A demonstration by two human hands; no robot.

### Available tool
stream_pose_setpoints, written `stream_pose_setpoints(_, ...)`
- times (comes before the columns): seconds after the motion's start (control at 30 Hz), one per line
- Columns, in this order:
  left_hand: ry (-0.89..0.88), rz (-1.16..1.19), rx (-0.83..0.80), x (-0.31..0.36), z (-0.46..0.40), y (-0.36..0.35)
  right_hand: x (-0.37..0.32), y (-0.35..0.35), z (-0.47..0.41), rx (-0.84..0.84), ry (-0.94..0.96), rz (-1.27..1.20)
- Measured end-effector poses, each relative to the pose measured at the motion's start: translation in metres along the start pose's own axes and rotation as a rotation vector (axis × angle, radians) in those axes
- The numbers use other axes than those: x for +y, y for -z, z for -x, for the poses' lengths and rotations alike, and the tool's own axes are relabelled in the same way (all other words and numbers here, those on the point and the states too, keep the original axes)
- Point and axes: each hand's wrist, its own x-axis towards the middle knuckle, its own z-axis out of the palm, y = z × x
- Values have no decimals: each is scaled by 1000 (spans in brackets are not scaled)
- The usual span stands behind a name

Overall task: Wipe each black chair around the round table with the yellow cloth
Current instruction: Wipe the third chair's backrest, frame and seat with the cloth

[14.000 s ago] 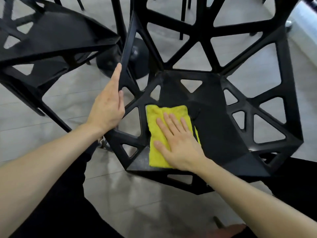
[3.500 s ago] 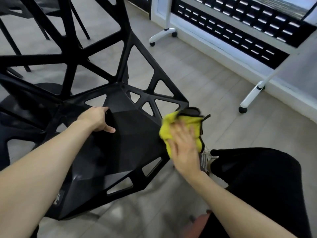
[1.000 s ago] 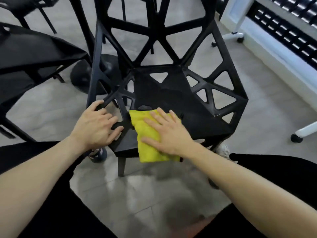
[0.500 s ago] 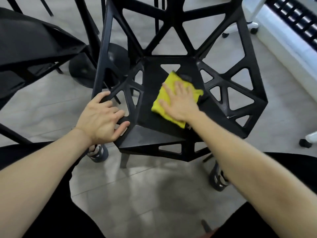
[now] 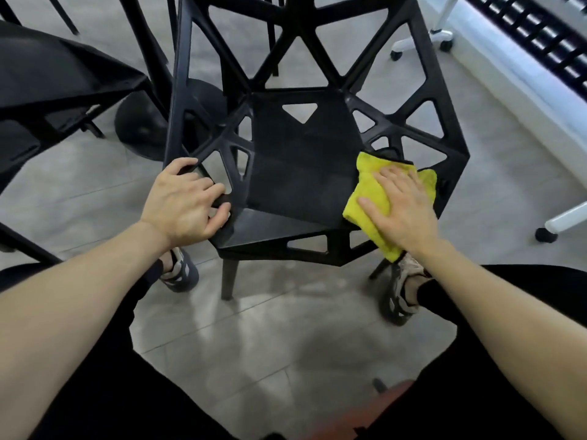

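A black chair (image 5: 298,173) with triangular cut-outs stands right in front of me, seat facing me. The yellow cloth (image 5: 368,195) lies on the right front part of the seat, draped over its edge. My right hand (image 5: 400,208) presses flat on the cloth with fingers straight and spread. My left hand (image 5: 184,201) grips the left front edge of the chair frame, fingers curled round a strut.
A second black chair (image 5: 54,87) stands at the left. The round table's black base (image 5: 143,128) sits on the grey tiled floor behind the chair. White legs on castors (image 5: 559,222) and a white ledge lie to the right. My feet flank the chair.
My right hand has slid the cloth from the middle back of the seat to its right front edge. My left hand keeps its grip on the left frame.
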Motion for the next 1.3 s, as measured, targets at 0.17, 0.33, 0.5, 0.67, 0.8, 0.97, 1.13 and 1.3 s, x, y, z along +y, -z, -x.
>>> stream_pose_setpoints(0.17, -23, 0, 34, -1, 0, 0, -138, -25, 32, 125, -10, -67)
stream_pose_setpoints(0.33, -26, 18, 89, -4, 1, -3, -246, -40, 30, 135, 277, -136)
stream_pose_setpoints(0.5, 7, -49, 25, -1, -1, -3, -121, -31, 41, 247, 433, -92)
stream_pose_setpoints(0.67, 26, -72, 25, 0, -2, -4, -14, -19, 48, 236, 57, 21)
stream_pose_setpoints(0.8, 20, -70, 17, 1, -2, 1, -103, -36, 61, 218, 8, -21)
stream_pose_setpoints(0.97, -29, -31, 10, 4, -5, 1, -228, -48, 48, 74, 322, -39)
stream_pose_setpoints(1.13, 200, 132, 161, -21, -8, 13, -223, -41, 49, 16, 282, -31)
stream_pose_setpoints(1.3, 947, 747, 143, -47, -45, 6, -227, -34, 43, -83, 286, 9)
